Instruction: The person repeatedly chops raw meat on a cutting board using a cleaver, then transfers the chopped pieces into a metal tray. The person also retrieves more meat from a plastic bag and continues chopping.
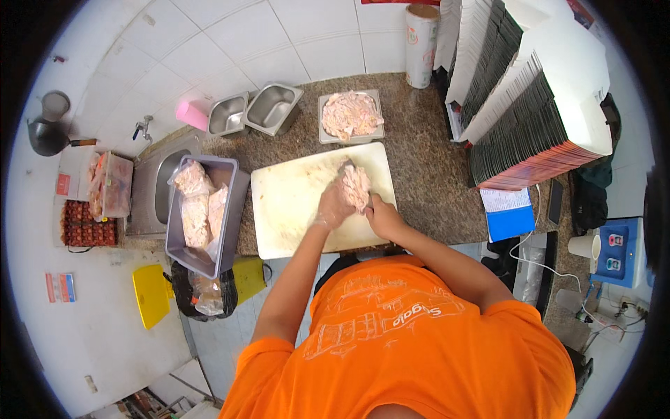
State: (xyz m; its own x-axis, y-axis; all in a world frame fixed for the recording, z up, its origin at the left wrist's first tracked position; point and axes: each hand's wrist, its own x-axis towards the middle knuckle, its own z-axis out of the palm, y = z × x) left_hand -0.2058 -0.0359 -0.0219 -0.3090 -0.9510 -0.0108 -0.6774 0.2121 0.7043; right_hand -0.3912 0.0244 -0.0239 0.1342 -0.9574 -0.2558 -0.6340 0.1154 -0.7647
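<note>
My left hand point(335, 203), in a clear plastic glove, cups a pile of raw, pale pink meat point(357, 187) from its left side. My right hand point(386, 219) is closed around the dark handle of a knife point(372, 201). Most of the blade is hidden by the meat; a dark end shows beyond the pile. Both hands are over the right half of a white, stained cutting board point(285, 204). Just past the board's far edge, a metal pan point(324, 137) is heaped with more cut raw meat point(349, 116).
A grey plastic tub point(242, 194) with bagged raw meat point(196, 220) stands left, beside the steel sink point(149, 209). Steel pans point(272, 110) and a pink cup point(191, 115) sit behind. Stacked folded boxes point(528, 141), a roll point(421, 50) and a blue notebook point(509, 222) are right.
</note>
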